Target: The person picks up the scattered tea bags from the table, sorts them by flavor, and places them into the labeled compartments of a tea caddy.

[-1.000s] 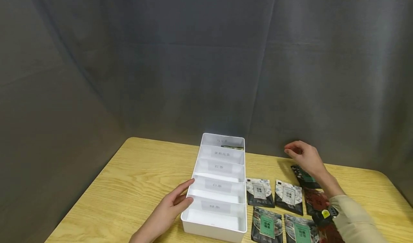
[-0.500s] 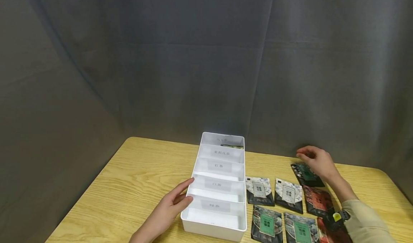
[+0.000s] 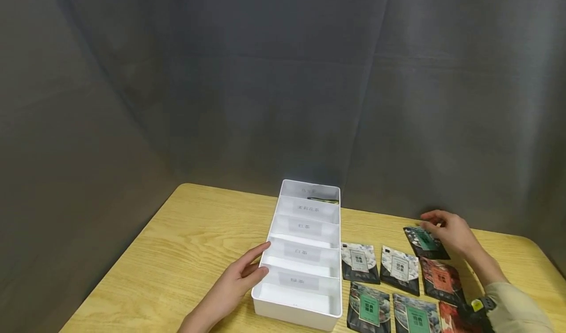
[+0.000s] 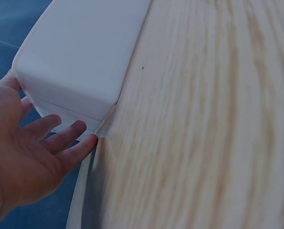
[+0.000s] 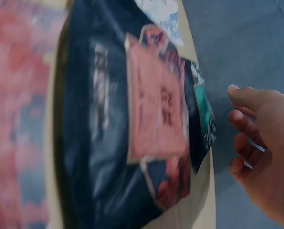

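Note:
A white box [image 3: 297, 317] with labelled compartments stands on the table. My left hand [image 3: 227, 286] rests against its left side near the front corner, fingers relaxed. In the left wrist view, the left hand [image 4: 36, 148] has its fingertips by the box's lower edge. My right hand [image 3: 453, 234] is just above the far dark sachet with a green label [image 3: 426, 243], fingers loosely bent. In the right wrist view, this hand [image 5: 266, 138] is apart from the green-labelled sachet [image 5: 204, 114], holding nothing. A red-labelled sachet [image 3: 442, 280] lies nearer, under the forearm's side.
Two white-and-black sachets [image 3: 360, 263] [image 3: 400, 270] lie right of the box. In front are two green-labelled sachets [image 3: 369, 307] [image 3: 416, 316] and another red one [image 3: 451, 317], partly hidden by the sleeve. One sachet [image 3: 323, 200] stands in the box's farthest compartment. A grey curtain [image 3: 265, 102] hangs behind the table.
My right hand has moved right and down, closer to the far green-labelled sachet. My left hand stays against the box. The head view has shifted slightly.

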A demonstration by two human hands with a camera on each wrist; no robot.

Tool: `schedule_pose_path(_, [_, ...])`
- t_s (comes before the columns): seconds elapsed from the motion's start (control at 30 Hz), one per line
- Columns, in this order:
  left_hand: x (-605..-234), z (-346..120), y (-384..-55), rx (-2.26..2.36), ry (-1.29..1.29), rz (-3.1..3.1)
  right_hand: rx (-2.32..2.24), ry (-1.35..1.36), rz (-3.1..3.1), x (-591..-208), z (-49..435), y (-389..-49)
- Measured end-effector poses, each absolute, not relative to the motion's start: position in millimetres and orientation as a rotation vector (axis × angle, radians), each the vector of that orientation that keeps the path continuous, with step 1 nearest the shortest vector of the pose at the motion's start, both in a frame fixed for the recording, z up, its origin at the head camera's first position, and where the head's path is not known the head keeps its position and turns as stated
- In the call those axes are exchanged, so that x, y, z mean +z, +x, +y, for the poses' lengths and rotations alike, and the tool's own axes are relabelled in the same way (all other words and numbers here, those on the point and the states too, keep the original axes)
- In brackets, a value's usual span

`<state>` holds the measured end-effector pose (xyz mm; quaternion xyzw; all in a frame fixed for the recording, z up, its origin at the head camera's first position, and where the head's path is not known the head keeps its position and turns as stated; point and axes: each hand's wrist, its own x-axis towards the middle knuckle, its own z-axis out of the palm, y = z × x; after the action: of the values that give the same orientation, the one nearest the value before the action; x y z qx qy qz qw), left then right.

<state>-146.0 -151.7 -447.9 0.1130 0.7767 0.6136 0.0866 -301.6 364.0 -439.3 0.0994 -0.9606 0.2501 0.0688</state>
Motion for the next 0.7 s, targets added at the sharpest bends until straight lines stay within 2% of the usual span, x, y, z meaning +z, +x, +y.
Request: schedule_pose_path(0.7, [-446, -151, -147, 1.817, 0.326, 2.318, 0.758, 0.159, -3.054, -453, 390, -304])
